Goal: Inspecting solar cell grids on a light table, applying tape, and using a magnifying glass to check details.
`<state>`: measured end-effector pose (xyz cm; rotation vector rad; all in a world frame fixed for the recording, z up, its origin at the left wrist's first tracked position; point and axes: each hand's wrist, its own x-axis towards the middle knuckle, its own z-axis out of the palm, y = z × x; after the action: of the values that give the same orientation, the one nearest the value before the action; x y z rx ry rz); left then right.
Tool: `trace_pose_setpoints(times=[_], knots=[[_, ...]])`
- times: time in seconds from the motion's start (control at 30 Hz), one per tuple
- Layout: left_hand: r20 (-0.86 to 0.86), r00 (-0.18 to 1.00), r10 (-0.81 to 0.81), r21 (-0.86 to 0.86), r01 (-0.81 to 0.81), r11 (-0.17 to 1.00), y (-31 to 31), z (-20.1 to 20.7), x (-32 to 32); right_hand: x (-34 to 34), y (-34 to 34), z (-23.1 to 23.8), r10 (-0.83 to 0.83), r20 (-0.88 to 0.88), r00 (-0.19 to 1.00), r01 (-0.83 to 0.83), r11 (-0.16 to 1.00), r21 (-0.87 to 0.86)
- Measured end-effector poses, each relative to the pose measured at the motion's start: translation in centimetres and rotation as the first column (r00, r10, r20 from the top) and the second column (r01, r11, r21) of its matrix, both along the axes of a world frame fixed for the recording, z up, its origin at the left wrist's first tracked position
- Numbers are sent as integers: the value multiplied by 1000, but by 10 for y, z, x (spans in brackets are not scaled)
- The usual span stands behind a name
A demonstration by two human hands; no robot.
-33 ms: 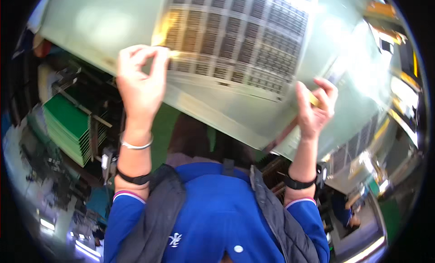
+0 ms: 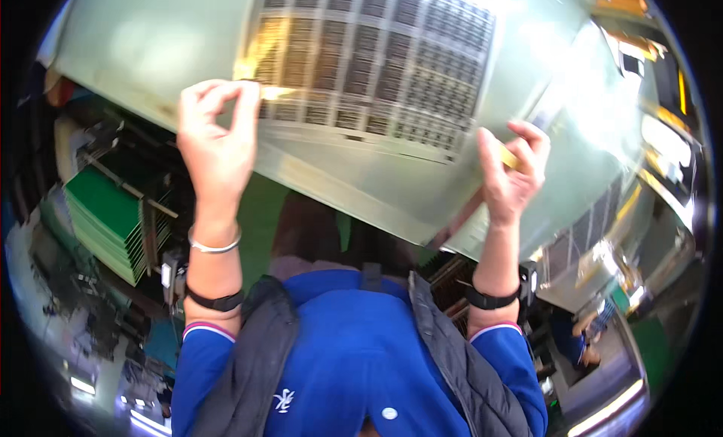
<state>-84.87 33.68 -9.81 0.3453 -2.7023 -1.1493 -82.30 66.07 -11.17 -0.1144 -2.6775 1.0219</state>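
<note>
On the worktop (image 2: 151, 45), handling the patterned sheet (image 2: 361, 72) seemingly needs steadiness: left hand (image 2: 218, 140) pinching its corner, right hand (image 2: 517, 178) alongside half-curled around a yellow piece (image 2: 509, 158).

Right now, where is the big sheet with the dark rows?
In the head view, the patterned sheet is at the top centre on the pale green surface, its near edge running between the left hand and the right hand.

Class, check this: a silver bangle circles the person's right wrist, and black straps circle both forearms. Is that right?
No, the side is wrong: the head view shows the bangle on the left wrist. Black straps do circle both forearms.
</note>
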Motion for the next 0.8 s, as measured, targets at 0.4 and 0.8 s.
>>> trace_pose_setpoints(times=[0.4,0.8], knots=[[-6,999,-33,-33,33,999,-1,-8,0,1,1,1,-31,-28,999,32,999,18],[8,1000,-15,-4,15,1000,3,-5,-1,-1,-3,2,-35,-34,999,37,997,75]])
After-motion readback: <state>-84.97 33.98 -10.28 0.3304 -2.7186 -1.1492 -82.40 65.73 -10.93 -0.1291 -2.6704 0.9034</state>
